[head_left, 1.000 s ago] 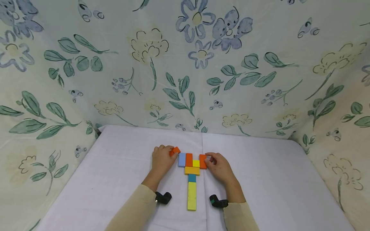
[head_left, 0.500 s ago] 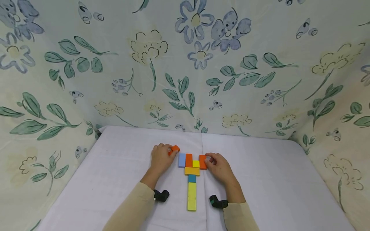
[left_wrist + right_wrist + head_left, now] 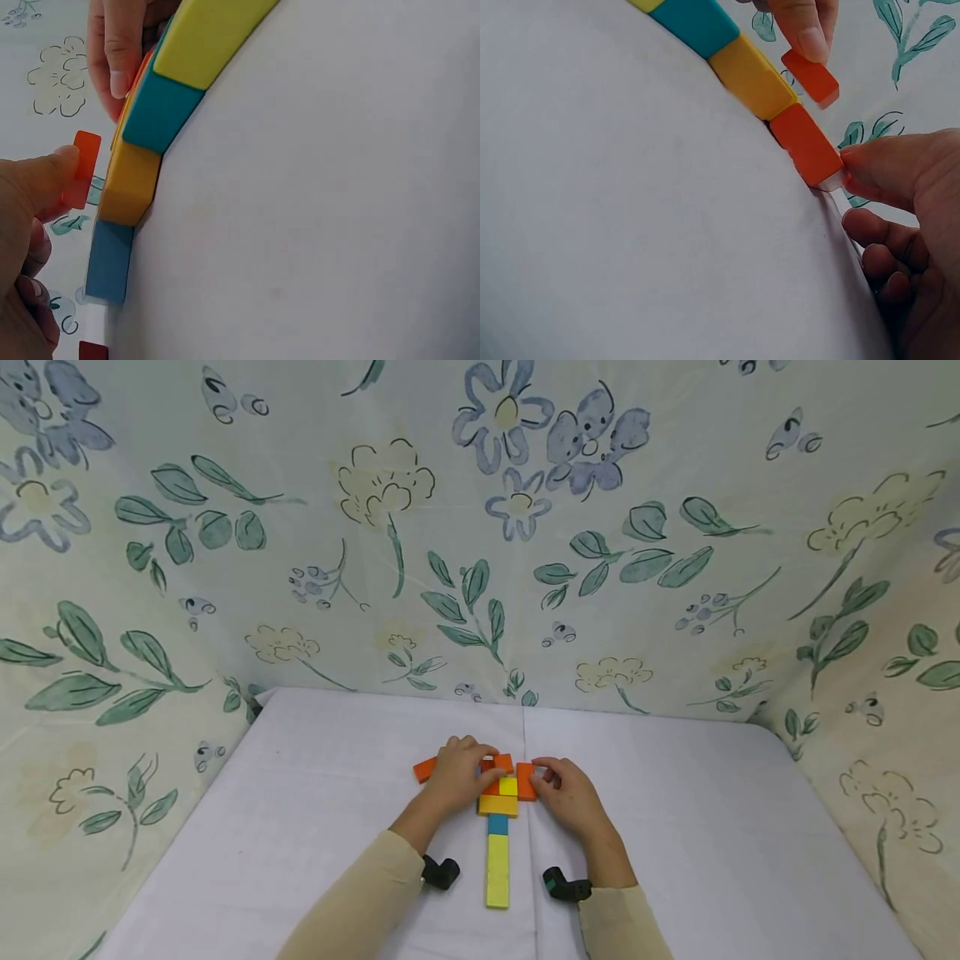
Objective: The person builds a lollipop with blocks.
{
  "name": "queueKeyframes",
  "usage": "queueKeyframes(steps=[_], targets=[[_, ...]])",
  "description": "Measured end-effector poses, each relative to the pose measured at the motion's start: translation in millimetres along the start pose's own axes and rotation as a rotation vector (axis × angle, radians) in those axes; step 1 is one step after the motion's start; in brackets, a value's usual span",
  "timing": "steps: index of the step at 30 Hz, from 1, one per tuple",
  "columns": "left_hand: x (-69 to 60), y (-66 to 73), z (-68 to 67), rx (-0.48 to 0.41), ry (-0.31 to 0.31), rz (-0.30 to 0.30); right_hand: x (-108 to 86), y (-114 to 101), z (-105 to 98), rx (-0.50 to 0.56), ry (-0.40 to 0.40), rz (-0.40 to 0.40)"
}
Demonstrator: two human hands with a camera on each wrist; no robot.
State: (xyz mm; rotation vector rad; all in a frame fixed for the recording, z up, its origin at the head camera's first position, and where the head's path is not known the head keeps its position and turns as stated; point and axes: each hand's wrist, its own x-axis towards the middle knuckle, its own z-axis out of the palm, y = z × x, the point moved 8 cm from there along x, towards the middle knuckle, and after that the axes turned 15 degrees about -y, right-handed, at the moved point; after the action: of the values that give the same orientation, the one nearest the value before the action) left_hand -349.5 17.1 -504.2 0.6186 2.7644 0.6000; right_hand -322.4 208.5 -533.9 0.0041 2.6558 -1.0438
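Flat wooden blocks lie in a pattern on the white cloth. My left hand (image 3: 459, 777) pinches a small orange block (image 3: 503, 764) between thumb and fingers, raised near the small yellow block (image 3: 508, 787). With fingertips and thumb, my right hand (image 3: 572, 793) grips the outer end of an upright orange block (image 3: 526, 782) on the pattern's right. Below run an amber block (image 3: 498, 806), a teal block (image 3: 498, 824) and a long yellow-green block (image 3: 497, 870). The left hand mostly covers a blue block (image 3: 110, 259) and another orange block in the head view.
A loose orange block (image 3: 424, 769) lies left of the left hand. The white table (image 3: 675, 827) extends to both sides, and a floral cloth (image 3: 480, 527) hangs behind it. Each wrist carries a black camera, such as the left wrist camera (image 3: 441, 872).
My left hand has moved right with the small orange block, from beside the pattern to over it, uncovering the loose orange block. The right hand has stayed in place.
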Motion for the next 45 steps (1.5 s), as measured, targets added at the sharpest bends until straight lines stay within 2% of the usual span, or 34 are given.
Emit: queueKeyframes(steps=[6,18,28,32,39,42,45], targets=[[4.2,9.3,7.1,0.040,-0.039,-0.014,-1.9,-1,-2,0.006,0.001,-0.005],[5.8,9.3,7.9,0.055,-0.108,-0.056,-2.1,-2,-2,0.008,0.002,-0.014],[3.1,6.7,11.1,0.044,-0.106,-0.078,-2.4,-3,-3,-0.013,0.007,-0.025],[-4.4,-1.0,10.6,0.000,-0.043,-0.070,-2.7,-3,-1,-0.017,0.004,-0.012],[-28.5,-30.6,-3.9,-0.128,0.155,-0.114,-2.0,-2,0,-0.013,0.014,0.002],[-38.6,-46.2,-10.7,-0.141,0.184,-0.160,-1.4,-1,0,-0.011,0.011,0.007],[-46.6,-63.1,-14.7,-0.143,0.172,-0.207,-0.9,-1,0,-0.007,0.010,0.009]])
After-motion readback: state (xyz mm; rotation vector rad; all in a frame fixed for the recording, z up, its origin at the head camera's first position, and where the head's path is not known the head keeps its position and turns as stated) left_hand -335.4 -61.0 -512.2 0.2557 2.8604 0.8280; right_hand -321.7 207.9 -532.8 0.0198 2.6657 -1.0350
